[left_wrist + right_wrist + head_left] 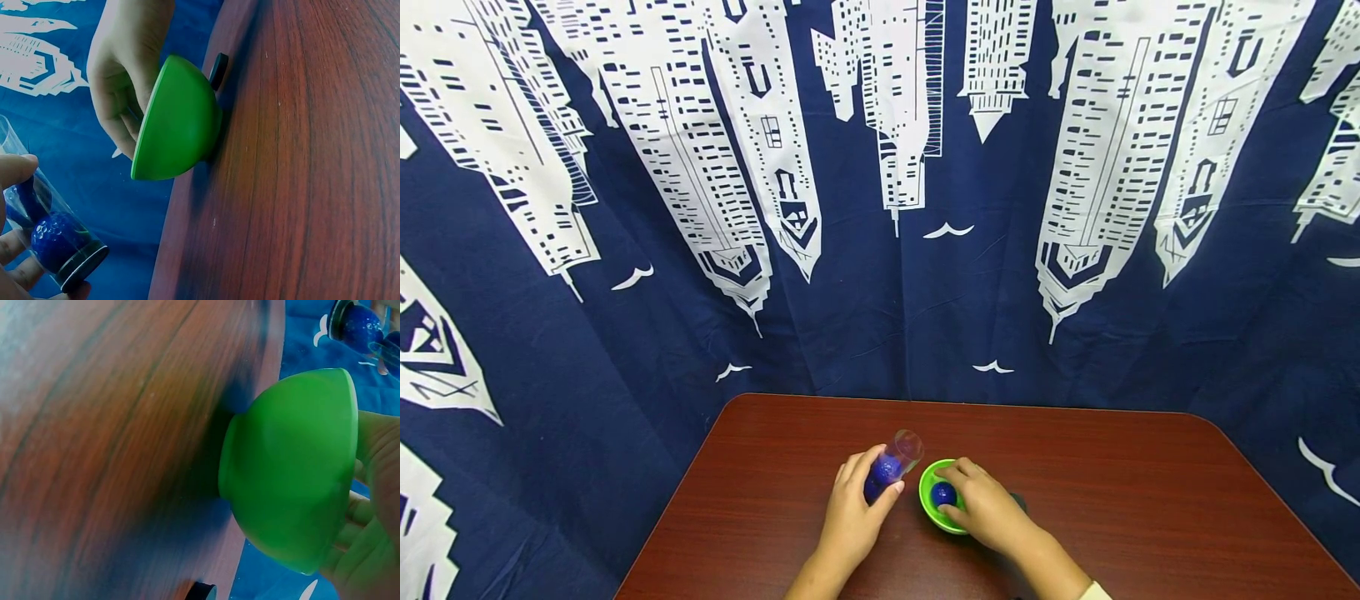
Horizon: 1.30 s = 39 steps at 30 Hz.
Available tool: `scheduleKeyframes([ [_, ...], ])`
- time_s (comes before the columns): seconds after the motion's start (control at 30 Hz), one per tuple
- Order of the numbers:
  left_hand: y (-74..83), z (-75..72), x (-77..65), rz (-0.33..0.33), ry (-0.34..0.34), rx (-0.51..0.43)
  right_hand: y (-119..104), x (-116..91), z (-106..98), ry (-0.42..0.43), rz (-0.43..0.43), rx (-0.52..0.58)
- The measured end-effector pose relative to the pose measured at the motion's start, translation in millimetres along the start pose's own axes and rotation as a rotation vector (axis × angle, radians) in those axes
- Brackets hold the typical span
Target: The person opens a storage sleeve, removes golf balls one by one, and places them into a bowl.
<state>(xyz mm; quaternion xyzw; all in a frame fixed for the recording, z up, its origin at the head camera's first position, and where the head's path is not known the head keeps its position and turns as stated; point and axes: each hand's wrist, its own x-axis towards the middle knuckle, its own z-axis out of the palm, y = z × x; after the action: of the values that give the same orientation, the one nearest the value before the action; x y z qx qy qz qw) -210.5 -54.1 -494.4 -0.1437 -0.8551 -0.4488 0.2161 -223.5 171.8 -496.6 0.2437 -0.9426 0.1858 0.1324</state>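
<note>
The left hand (852, 504) grasps a clear, cylindrical plastic tube (908, 448), its fingers curled round one side and the thumb on the other. The tube is held above the tabletop (1120, 475), tilted, with its clear end leaning far and right and a black base (84, 265) at its lower end. At least two shiny blue balls (57, 239) sit inside.

The right hand (991, 510) reaches over the rim of a round, bright green bowl (287, 469), thumb and fingers bent about a single dark blue ball (943, 495) inside it; whether they touch the ball I cannot tell. A pale yellow cuff (1096, 592) shows at that wrist.

The bowl stands upright on the reddish-brown, wood-grained tabletop, just right of the tube. Near the bowl, on its right, is a small black object (219, 70), partly hidden by the right hand in the head view.

Beyond the far edge hangs a navy cloth (865, 333) printed with white upside-down buildings and birds.
</note>
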Motion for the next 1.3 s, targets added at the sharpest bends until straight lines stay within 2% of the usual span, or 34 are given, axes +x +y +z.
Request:
scheduleKeyframes([
  [0.2,0.2,0.1,0.3,-0.001,-0.002,0.001,-2,-3,-4,0.095,-0.002,0.023],
  [0.47,-0.8,-0.2,-0.1,0.002,0.019,-0.002,0,-7,-6,0.211,0.048,0.09],
  [0.77,1.4,-2.5,2.0,0.001,0.005,-0.004,0,-12,-9,0.331,0.001,0.172],
  [1.03,4.7,-0.4,2.6,0.055,0.012,0.007,-1,-16,-13,0.38,-0.015,0.213],
  [1.3,4.5,0.4,1.6,0.055,0.017,0.029,-1,-19,-18,0.386,-0.024,0.272],
])
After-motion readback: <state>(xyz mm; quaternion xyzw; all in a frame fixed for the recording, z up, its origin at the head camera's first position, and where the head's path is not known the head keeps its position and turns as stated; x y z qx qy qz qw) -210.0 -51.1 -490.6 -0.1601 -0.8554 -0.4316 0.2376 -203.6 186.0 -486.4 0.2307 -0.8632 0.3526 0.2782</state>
